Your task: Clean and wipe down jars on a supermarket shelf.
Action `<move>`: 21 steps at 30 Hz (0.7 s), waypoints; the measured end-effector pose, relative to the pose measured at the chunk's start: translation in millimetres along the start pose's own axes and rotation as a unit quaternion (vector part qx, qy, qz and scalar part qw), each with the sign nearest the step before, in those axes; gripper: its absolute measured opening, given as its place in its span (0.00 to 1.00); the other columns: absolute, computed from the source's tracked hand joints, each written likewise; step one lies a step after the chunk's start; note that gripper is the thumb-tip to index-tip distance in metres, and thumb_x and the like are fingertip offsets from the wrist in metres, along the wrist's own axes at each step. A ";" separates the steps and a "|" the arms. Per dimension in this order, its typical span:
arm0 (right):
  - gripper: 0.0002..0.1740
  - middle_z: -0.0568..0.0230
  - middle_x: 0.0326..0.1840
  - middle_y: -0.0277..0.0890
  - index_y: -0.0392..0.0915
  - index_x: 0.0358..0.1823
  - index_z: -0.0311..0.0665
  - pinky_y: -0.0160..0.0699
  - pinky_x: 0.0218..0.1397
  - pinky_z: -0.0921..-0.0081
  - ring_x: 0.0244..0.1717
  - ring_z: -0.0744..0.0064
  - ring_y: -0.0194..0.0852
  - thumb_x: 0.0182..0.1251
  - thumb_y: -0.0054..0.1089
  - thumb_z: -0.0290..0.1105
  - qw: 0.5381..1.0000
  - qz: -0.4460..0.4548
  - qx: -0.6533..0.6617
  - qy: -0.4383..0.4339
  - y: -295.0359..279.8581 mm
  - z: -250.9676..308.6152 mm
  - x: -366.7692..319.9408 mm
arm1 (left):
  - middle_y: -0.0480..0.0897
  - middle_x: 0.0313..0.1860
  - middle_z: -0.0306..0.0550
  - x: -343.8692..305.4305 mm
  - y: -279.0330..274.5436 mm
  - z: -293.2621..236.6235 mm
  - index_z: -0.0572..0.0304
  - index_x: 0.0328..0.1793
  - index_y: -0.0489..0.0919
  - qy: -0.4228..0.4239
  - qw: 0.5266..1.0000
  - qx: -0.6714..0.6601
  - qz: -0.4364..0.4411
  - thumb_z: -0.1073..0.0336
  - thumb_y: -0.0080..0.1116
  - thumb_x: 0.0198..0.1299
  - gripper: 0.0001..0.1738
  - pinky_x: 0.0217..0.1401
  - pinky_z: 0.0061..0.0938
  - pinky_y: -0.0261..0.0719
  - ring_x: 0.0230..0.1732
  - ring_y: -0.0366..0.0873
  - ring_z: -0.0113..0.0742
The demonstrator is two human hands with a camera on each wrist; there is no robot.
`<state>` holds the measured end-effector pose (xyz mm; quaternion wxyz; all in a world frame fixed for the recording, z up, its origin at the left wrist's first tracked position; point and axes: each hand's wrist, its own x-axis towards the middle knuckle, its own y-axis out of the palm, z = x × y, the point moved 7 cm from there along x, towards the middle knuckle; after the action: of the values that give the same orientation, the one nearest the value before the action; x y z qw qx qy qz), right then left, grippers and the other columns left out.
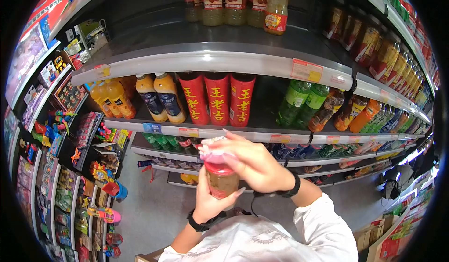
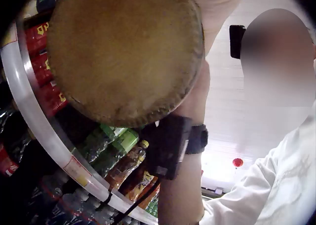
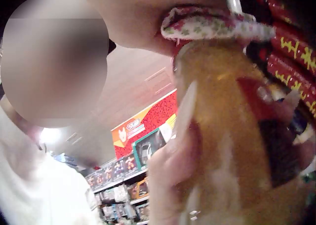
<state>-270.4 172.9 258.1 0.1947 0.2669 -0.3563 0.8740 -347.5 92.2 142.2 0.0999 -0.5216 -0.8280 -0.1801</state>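
Observation:
A jar of brownish contents with a red lid [image 1: 221, 181] is held upright in front of the chest by the left hand [image 1: 209, 201], its fingers and thumb around the sides. Over the lid, the right hand [image 1: 262, 165] grips a floral cloth [image 1: 213, 150] against the top. The left wrist view shows the round underside of the jar [image 2: 126, 52] filling the upper left. In the right wrist view, the floral cloth [image 3: 212, 26] lies between the right hand [image 3: 148, 12] and the jar top, with the left hand [image 3: 173, 170] around the jar [image 3: 217, 126]; the right fingertips are hidden.
A shelf [image 1: 215, 61] ahead carries several jars [image 1: 224, 5] on top and red cans [image 1: 216, 98] with drink bottles below. Toy racks [image 1: 56, 168] stand at the left. More bottles line the shelves at the right. A bag [image 1: 393, 187] is on the floor at far right.

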 end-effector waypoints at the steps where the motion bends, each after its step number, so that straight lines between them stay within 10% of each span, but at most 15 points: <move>1: 0.15 0.51 0.57 0.75 0.75 0.54 0.31 0.62 0.68 0.59 0.60 0.52 0.71 0.70 0.45 0.28 1.000 0.011 -0.013 -0.007 4.1 5.8 -0.7 | 0.70 0.59 0.49 -2.7 -1.3 6.0 0.64 0.68 0.55 -0.005 1.000 -0.008 -0.009 0.69 0.76 0.41 0.50 0.60 0.31 0.70 0.59 0.70 0.35; 10: 0.15 0.50 0.56 0.76 0.76 0.53 0.31 0.66 0.66 0.59 0.59 0.51 0.73 0.67 0.47 0.26 0.994 0.077 0.023 -0.075 22.8 9.6 11.5 | 0.68 0.61 0.48 -18.0 -22.6 18.1 0.63 0.69 0.56 -0.006 1.000 0.000 0.008 0.71 0.74 0.42 0.49 0.65 0.32 0.66 0.62 0.67 0.35; 15: 0.17 0.47 0.49 0.78 0.72 0.56 0.31 0.77 0.50 0.66 0.47 0.48 0.78 0.71 0.45 0.29 0.986 0.087 0.086 0.116 23.2 -22.0 21.0 | 0.67 0.62 0.48 -17.1 -32.7 -0.3 0.63 0.70 0.54 -0.033 0.998 -0.054 0.009 0.72 0.73 0.42 0.50 0.65 0.33 0.66 0.63 0.67 0.36; 21: 0.15 0.45 0.52 0.77 0.74 0.52 0.28 0.70 0.61 0.62 0.55 0.48 0.75 0.66 0.48 0.25 0.995 0.028 0.030 -0.093 31.8 8.2 31.8 | 0.67 0.62 0.47 -19.2 -44.8 -7.5 0.62 0.71 0.54 -0.024 0.999 -0.037 -0.007 0.72 0.74 0.40 0.52 0.66 0.33 0.65 0.63 0.67 0.36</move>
<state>-309.3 150.4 265.9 0.1281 0.3425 -0.3541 0.8608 -379.6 55.7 133.6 0.0592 -0.5237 -0.8262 -0.1989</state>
